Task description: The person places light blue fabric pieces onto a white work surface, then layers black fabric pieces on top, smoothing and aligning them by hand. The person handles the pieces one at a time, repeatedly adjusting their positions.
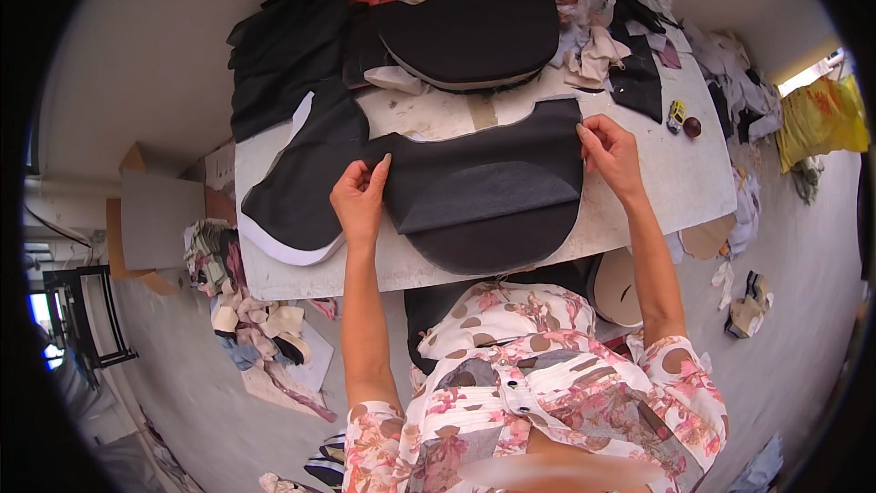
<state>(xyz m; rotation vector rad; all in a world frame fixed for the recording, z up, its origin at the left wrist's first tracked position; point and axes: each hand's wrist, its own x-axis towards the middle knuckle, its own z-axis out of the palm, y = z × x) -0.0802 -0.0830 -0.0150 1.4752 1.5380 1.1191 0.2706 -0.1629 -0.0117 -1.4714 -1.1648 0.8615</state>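
My left hand [360, 196] pinches the left edge of a black fabric piece [484, 151] between thumb and fingers. Its upper right corner is gripped the same way by my right hand [610, 153]. The piece has a cut-out along its far edge, and a lighter dark panel shows across its middle. It lies over a rounded black piece [493, 246] whose curved edge faces me at the table's front. Whether the two are joined I cannot tell. Left of my left hand is a stack of black curved pieces [301, 178] with white backing.
On the white table [675, 187], thick half-round black pieces [474, 32] stand at the back. Black cloth [287, 59] fills the far left. A small yellow toy car [676, 116] and a dark red ball [692, 127] sit at right. Fabric scraps [260, 324] lie on the floor.
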